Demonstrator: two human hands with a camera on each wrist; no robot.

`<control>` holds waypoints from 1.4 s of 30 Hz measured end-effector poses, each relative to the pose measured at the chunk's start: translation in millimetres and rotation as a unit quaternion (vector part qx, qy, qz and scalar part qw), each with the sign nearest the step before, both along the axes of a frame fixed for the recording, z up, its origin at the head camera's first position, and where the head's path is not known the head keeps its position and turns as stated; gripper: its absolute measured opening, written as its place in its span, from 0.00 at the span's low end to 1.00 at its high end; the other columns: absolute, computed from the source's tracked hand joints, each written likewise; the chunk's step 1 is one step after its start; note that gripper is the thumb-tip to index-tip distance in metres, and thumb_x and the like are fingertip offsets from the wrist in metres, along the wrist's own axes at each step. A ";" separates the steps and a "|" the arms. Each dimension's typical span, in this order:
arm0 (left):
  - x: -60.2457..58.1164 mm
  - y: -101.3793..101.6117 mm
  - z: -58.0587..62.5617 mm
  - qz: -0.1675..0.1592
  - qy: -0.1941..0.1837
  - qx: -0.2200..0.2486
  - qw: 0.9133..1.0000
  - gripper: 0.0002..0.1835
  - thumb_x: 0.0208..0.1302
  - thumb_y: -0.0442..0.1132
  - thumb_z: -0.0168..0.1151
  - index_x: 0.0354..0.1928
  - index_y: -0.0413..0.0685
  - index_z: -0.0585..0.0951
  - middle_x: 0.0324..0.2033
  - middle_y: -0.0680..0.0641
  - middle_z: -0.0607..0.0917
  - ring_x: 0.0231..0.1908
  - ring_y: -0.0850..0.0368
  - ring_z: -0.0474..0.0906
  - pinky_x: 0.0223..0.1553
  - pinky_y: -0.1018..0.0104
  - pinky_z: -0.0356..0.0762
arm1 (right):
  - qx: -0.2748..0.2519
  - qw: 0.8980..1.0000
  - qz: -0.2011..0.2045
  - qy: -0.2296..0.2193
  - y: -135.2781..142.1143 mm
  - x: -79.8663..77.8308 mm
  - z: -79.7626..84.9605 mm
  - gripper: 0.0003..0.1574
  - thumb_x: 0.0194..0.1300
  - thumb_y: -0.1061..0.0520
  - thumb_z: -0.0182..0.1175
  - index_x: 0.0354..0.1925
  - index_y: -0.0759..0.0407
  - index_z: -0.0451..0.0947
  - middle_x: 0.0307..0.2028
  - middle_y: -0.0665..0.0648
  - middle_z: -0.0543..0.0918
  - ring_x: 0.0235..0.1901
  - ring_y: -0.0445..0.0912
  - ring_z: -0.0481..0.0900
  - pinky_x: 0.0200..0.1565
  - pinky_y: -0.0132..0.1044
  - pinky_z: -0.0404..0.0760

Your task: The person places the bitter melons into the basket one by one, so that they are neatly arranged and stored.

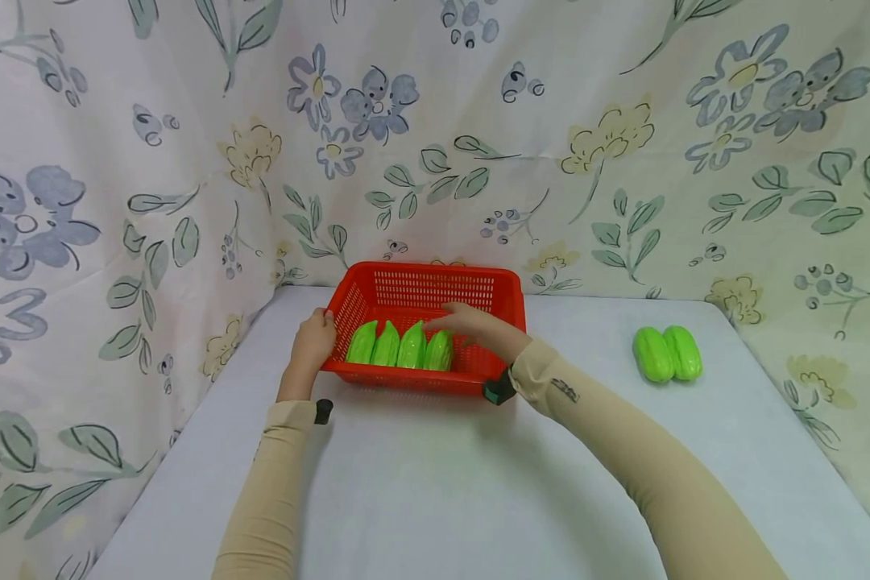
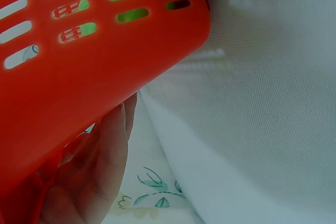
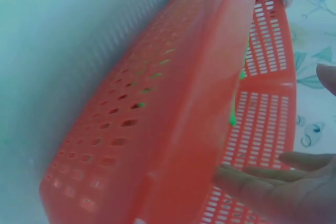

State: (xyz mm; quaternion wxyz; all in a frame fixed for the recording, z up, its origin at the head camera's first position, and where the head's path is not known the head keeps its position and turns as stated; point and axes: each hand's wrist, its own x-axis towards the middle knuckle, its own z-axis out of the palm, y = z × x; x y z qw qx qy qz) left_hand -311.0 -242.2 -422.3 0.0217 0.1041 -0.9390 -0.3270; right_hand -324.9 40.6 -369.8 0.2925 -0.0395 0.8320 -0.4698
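Observation:
A red plastic basket (image 1: 406, 380) with slotted walls sits toward the back of the white table. Inside it, several bright green, ridged, oblong fruits (image 1: 386, 346) stand in a row on the left, pointed ends up. My left hand (image 1: 314, 338) grips the basket's left rim; the left wrist view has its fingers (image 2: 111, 148) curled against the red edge. Over the basket's right half, my right hand (image 1: 482, 326) reaches in with fingers extended, its fingertips close to the rightmost fruit. In the right wrist view these fingers are spread, with nothing between them.
Two more green fruits (image 1: 669, 354) lie side by side on the table (image 1: 420, 483) at the right. Flower-patterned cloth (image 1: 435, 201) hangs behind the table and along its left side. A dark strapped device (image 1: 499, 388) is on my right wrist.

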 end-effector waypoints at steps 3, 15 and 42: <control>-0.6 -0.1 -0.5 0.000 -0.002 0.000 1.000 0.28 0.79 0.48 0.30 0.68 0.35 0.64 0.56 0.29 0.77 0.44 0.40 0.76 0.45 0.48 0.76 | -0.002 1.000 0.004 0.017 2.8 2.7 -2.5 0.49 0.65 0.44 0.62 0.76 0.51 0.51 0.76 0.57 0.54 0.71 0.57 0.59 0.68 0.56 0.63; -1.0 -1.3 -0.6 -0.004 0.004 -0.004 1.000 0.28 0.79 0.46 0.30 0.68 0.34 0.63 0.57 0.28 0.76 0.46 0.40 0.77 0.46 0.46 0.76 | -0.030 0.996 -0.025 0.077 13.7 10.8 -3.2 0.53 0.62 0.41 0.64 0.77 0.45 0.48 0.77 0.55 0.53 0.74 0.55 0.52 0.69 0.58 0.60; -0.2 -1.6 -0.9 -0.005 0.000 -0.001 1.000 0.27 0.79 0.47 0.30 0.68 0.34 0.63 0.57 0.29 0.76 0.46 0.40 0.77 0.47 0.47 0.76 | -0.130 0.968 -0.057 0.207 57.1 22.1 -5.1 0.53 0.63 0.39 0.63 0.77 0.39 0.46 0.76 0.51 0.54 0.76 0.53 0.52 0.67 0.58 0.64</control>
